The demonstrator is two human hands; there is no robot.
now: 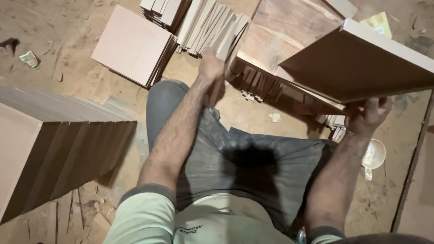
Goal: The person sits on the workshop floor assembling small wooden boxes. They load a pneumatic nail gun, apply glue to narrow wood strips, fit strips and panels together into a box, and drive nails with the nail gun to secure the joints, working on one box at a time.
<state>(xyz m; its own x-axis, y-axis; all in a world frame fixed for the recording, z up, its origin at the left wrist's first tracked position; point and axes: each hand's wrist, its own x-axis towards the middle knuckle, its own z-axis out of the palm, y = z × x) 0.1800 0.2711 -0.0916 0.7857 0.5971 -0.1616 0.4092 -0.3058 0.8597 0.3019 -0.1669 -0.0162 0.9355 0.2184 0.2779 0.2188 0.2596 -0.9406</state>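
Dusty floor; hands: L (pixel 210 68) on strips (pixel 212 28), R (pixel 365 115) gripping board (pixel 361 63).

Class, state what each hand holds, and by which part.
The right hand grips the board at its near lower edge. The left hand touches the leaning strips; a grip cannot be told.
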